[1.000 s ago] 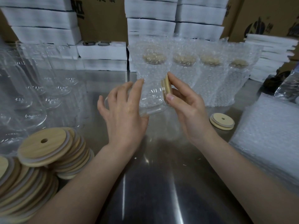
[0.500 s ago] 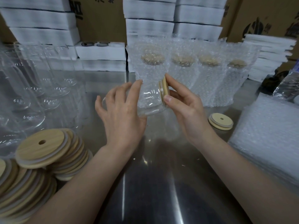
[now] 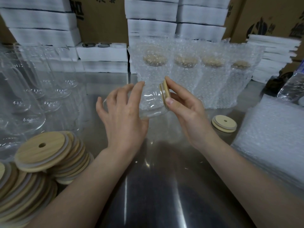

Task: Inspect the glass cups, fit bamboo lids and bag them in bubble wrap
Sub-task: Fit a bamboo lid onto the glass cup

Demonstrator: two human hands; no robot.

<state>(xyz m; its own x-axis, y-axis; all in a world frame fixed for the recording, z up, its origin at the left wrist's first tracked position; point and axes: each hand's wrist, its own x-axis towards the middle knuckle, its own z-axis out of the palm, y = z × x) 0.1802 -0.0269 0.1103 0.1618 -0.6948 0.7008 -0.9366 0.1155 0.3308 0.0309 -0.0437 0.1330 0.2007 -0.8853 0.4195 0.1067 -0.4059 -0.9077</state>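
Note:
I hold a clear glass cup on its side above the steel table. My left hand wraps its base end, fingers spread over the glass. My right hand pinches a bamboo lid between thumb and fingers against the cup's mouth on the right. Several cups in bubble wrap bags with lids stand behind. A loose bamboo lid lies to the right. A heap of bamboo lids fills the lower left.
Bare glass cups crowd the left side of the steel table. A stack of flat bubble wrap bags lies at the right. White foam trays and cardboard boxes line the back.
The cup and both hands stay almost in place. The left fingers have shifted a little on the glass.

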